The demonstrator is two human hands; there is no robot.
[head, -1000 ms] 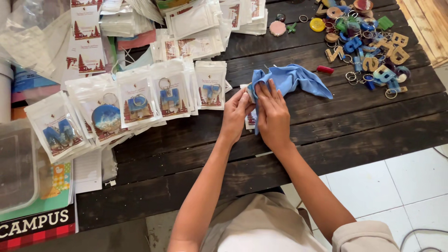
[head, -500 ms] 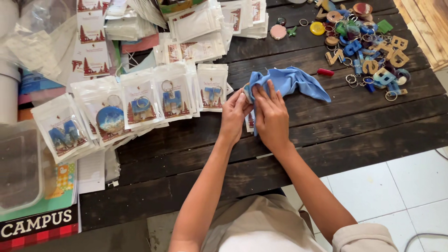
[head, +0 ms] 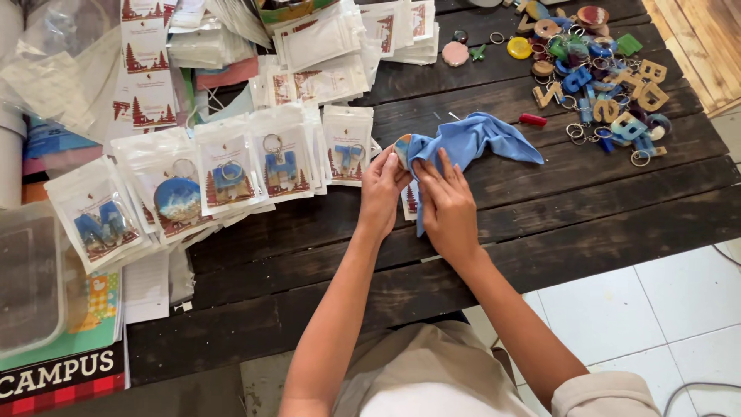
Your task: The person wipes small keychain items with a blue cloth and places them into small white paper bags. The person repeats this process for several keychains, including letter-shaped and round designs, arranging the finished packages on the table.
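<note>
My left hand (head: 382,189) pinches a small round keychain piece (head: 401,147) at its edge, over the dark wooden table (head: 540,232). My right hand (head: 446,202) presses a blue cloth (head: 471,139) against that piece, fingers spread over the fabric. The cloth wraps most of the piece, so only a rounded orange and blue edge shows. The cloth's loose end trails to the right across the planks. A small packet lies partly hidden under my hands.
Rows of clear packets with letter keychains (head: 224,174) lie to the left. More packet stacks (head: 324,38) sit at the back. A heap of loose wooden and blue letter keychains (head: 602,77) fills the far right corner. A clear plastic box (head: 27,286) and a book (head: 62,371) lie at the left edge.
Both hands stay together on the cloth and the round piece. The fingers have shifted slightly over the fabric, and the cloth's folds have changed a little.
</note>
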